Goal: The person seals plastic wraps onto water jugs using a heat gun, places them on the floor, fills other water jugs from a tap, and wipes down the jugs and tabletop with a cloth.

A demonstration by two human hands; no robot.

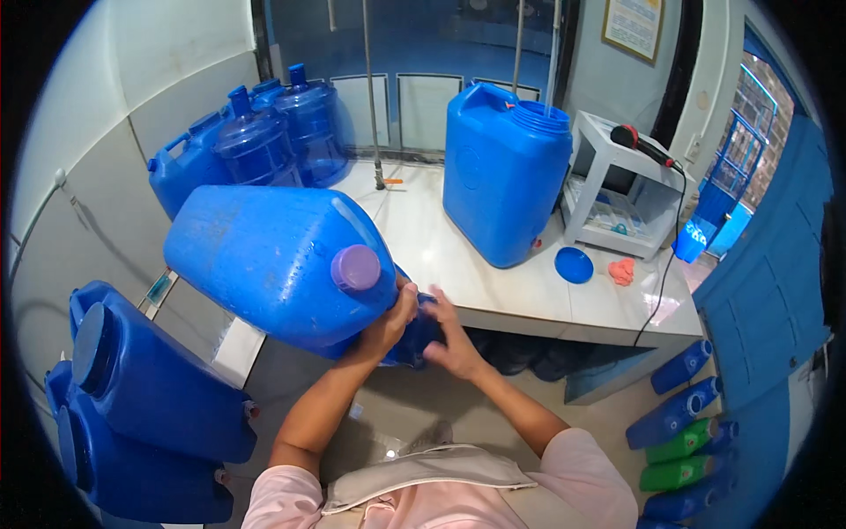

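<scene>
A large blue plastic jerrycan (pixel 264 258) with a purple cap (pixel 355 268) lies tilted on its side before me, over the left part of the tiled counter. My left hand (pixel 395 317) grips it near the capped end, by what looks like its handle; the fingers are partly hidden. My right hand (pixel 453 337), fingers apart, is beside a darker blue part at the jerrycan's underside; whether it touches is unclear. Farther back, an upright blue container (pixel 499 178) stands uncapped on the counter, with a thin tube at its wide mouth. A round blue lid (pixel 574 265) lies by it.
Round water bottles (pixel 254 145) and more containers stand at the back left. Large blue containers (pixel 165 390) are at the lower left. Right of the counter (pixel 529 291) edge, blue and green containers (pixel 677 473) line the floor. A white shelf (pixel 621 192) holds a corded heat gun or dryer (pixel 641 145).
</scene>
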